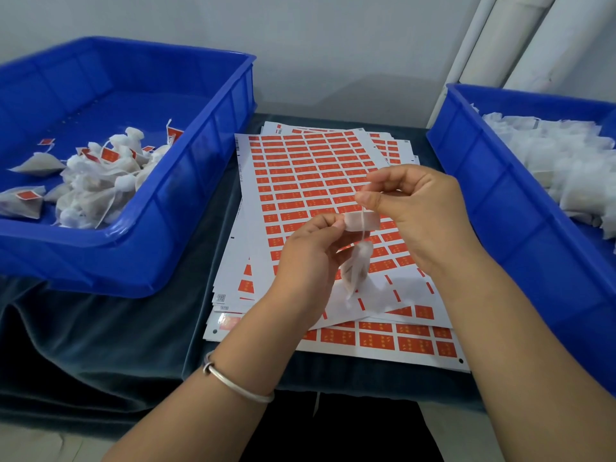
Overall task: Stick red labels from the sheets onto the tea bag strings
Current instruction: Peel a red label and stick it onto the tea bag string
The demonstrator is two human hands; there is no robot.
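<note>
Hands are working above the stacked white sheets of red labels (310,181): left hand (310,258) is pinching a pale, back-side-up label (361,222) against the thin white string (362,215); right hand (413,208) is pinching the string's upper end, the white mesh tea bag (356,268) dangling below.

**What the view hides or cuts off**

The label (361,223) in the grip shows only its pale back; its printed face is turned away. The left hand (310,261) covers part of the tea bag (358,265) hanging below the grip. The yellow print on the label sheets (310,181) is too small to read. The right bin (520,208) and left bin (133,181) run past the picture's edges.
</note>
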